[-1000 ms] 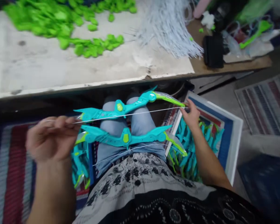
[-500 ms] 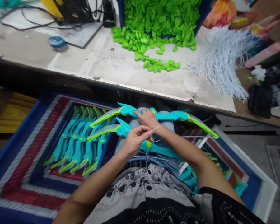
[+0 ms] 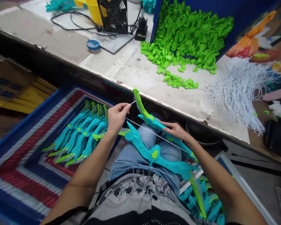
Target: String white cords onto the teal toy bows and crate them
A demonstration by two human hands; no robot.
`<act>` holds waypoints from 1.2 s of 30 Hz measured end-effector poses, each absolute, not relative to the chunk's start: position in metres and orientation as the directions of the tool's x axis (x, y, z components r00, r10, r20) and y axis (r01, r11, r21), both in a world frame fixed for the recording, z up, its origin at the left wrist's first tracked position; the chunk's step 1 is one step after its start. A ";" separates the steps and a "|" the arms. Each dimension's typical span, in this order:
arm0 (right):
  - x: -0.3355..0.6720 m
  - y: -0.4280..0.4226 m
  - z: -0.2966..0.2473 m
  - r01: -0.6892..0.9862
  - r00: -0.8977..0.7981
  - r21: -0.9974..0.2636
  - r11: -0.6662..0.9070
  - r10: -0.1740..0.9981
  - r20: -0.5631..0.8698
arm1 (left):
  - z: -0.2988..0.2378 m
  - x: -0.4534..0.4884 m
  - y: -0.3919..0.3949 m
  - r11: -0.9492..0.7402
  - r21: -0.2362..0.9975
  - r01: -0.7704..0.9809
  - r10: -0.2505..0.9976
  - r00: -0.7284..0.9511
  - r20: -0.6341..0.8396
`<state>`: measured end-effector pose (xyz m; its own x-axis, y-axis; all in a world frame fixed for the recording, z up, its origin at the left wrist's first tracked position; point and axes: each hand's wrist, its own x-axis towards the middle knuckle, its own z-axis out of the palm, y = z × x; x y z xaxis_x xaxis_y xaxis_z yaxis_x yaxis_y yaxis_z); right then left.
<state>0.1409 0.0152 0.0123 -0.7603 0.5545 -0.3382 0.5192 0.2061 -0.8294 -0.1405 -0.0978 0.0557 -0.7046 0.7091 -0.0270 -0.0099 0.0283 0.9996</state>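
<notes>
My left hand [image 3: 117, 117] pinches the end of a white string [image 3: 133, 102] beside the green tip of a turquoise-and-green toy bow [image 3: 142, 106]. My right hand [image 3: 175, 129] grips that bow's turquoise middle, and the bow slants down to the right above my knees. Its string runs below it from the left hand towards the lower right tip. Nearer to me, a second toy bow [image 3: 140, 146] lies across my lap with its string on. Whether the pinched string is fastened at the green tip I cannot tell.
Left stands a blue-rimmed bin with a striped lining [image 3: 21, 147], holding several finished-looking bows [image 3: 84, 131]. More bows [image 3: 210, 200] lie in a bin at lower right. On the table [image 3: 121, 72] are green plastic pieces [image 3: 192, 37], white strings [image 3: 241, 90], a blue-lidded tin [image 3: 93, 45] and a fan [image 3: 114, 15].
The held bow has turned, its left tip now raised towards the table. My left hand has moved left and up to that tip with the string; my right hand has shifted right along the bow.
</notes>
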 end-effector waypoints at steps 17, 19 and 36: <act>0.141 0.013 0.011 0.526 -0.754 -0.820 0.226 0.570 -0.326 | 0.069 -0.143 -0.065 -0.047 0.956 0.290 0.666 -0.704 0.246; 0.140 0.012 0.012 0.533 -0.756 -0.810 0.243 0.567 -0.327 | 0.071 -0.143 -0.062 -0.080 0.964 0.255 0.679 -0.694 0.240; -0.004 0.032 0.089 0.145 -0.778 -0.625 0.767 0.478 0.408 | 0.078 -0.153 -0.094 -0.023 0.946 -0.322 0.892 -0.435 -0.126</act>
